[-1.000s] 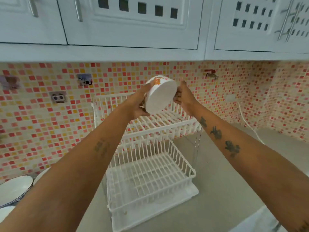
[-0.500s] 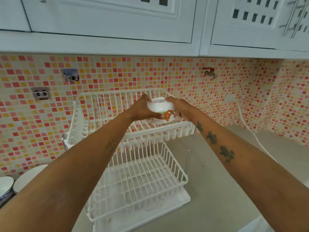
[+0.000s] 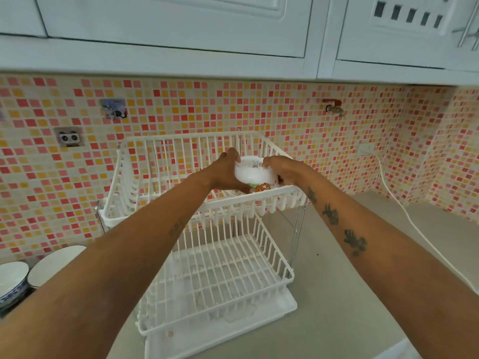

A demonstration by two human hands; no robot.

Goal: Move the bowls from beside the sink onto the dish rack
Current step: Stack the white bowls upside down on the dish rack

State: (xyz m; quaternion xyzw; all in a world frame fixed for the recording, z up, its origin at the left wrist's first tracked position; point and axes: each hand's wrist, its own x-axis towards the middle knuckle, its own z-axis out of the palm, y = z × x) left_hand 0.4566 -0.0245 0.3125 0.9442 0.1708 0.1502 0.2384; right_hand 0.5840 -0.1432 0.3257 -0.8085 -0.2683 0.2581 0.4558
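One white bowl (image 3: 253, 171) is held upside down, base uppermost, inside the upper tier of the dish rack (image 3: 181, 200), at the tier's front right part. A small printed label shows on the base, and an orange and green decoration shows at the rim, just behind the tier's front rail. Whether the rim already rests on the tier's wires cannot be told.

Both hands are closed on the bowl. The left hand (image 3: 225, 174) wraps the bowl's left wall, thumb on the base edge and fingers curled beneath. The right hand (image 3: 284, 169) clamps the right wall, fingers (image 3: 267, 161) laid across the base edge. Both forearms reach over the front rail; the right forearm carries dark tattoos.

Below the hands, the lower tier of the rack stands on a white drip tray (image 3: 282, 304) on the grey counter (image 3: 350, 294). Far to the left of the left forearm, two more bowls (image 3: 15, 278) stand side by side on the counter, touching or nearly so. Beyond the hands rises a mosaic tile wall (image 3: 259, 107) with white cabinets (image 3: 181, 24) above. To the right of the right hand, a white cable (image 3: 404, 216) runs down across the counter.
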